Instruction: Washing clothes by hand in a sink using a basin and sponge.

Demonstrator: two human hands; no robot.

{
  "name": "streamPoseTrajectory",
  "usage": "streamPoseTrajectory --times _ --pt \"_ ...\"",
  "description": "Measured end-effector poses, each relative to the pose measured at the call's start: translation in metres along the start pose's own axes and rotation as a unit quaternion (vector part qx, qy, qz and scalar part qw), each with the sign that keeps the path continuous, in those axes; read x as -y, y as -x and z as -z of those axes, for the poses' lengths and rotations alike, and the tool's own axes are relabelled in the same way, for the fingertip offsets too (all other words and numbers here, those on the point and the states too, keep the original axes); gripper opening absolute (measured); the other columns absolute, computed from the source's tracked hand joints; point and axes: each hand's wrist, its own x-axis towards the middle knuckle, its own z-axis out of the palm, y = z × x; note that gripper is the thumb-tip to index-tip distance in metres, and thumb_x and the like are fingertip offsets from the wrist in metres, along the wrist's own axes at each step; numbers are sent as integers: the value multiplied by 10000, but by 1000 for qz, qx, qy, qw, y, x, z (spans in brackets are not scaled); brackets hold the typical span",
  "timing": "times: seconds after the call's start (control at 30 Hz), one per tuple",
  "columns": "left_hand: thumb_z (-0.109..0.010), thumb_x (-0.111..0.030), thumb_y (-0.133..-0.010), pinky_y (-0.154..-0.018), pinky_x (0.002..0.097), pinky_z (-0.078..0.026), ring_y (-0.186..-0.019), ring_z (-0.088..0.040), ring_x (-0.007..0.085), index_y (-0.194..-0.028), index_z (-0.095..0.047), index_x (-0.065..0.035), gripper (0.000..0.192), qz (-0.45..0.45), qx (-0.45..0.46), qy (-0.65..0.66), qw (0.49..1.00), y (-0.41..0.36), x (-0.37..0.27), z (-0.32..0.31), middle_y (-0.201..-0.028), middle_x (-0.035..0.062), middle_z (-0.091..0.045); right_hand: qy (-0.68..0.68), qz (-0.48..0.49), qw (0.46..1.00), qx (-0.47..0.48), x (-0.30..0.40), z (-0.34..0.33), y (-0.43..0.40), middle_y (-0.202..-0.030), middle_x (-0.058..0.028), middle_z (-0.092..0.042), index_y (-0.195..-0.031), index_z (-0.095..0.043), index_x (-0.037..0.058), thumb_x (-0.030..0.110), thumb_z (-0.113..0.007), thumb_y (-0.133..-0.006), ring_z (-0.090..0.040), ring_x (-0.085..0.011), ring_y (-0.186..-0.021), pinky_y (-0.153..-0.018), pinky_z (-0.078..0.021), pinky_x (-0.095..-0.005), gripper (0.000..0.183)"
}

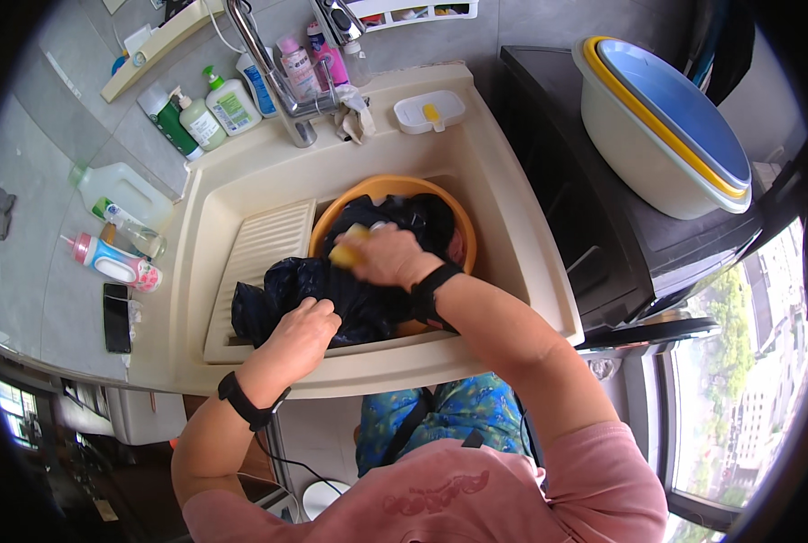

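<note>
A dark, wet garment (pixel 272 292) lies bunched across the ribbed washboard (pixel 265 237) of the beige sink (pixel 197 278) and over into an orange basin (pixel 364 182). My left hand (pixel 302 336) grips the garment's near edge with curled fingers. Above the basin, my right hand (pixel 394 258) holds a yellow block (pixel 345 252) against the dark cloth; it looks like a bar of soap, though motion blurs it. More dark cloth (pixel 431 214) fills the basin's far side. At the basin's right a bit of reddish cloth (pixel 455 246) shows.
A chrome faucet (pixel 268 68) rises behind the sink, beside a white soap dish (pixel 414 112). Several bottles (pixel 231 105) line the back ledge. On the left ledge are a jug (pixel 122 193) and a phone (pixel 117 319). Nested basins (pixel 648 136) stand on a black cabinet (pixel 553 136).
</note>
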Motion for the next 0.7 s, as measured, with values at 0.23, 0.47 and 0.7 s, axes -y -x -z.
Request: streamPoseTrajectory --times 0.23,0.47,0.7 --pt "-487 109 -593 -716 361 -423 -791 -469 303 -734 -541 -3 188 34 31 12 999 6 0 2 -798 124 -466 68 183 979 55 31 -2 15 -1034 -127 -556 -1232 -453 325 348 -583 -716 -523 -313 -953 -758 -464 -375 532" --pt "-458 121 -617 -708 388 -420 -786 -484 338 -773 -510 -10 210 96 -109 5 989 4 16 22 -798 156 -478 -32 -86 994 54 -23 10 2 -1148 -125 -516 -1249 -426 321 310 -540 -745 -483 -296 -1078 -865 -420 -358 517" --pt "-404 160 -614 -704 424 -402 -808 -499 372 -771 -492 -7 246 244 -217 -52 944 5 94 21 -788 175 -500 -48 64 986 146 0 14 11 -1124 -137 -531 -1240 -451 314 366 -585 -717 -518 -279 -1048 -870 -417 -354 542"
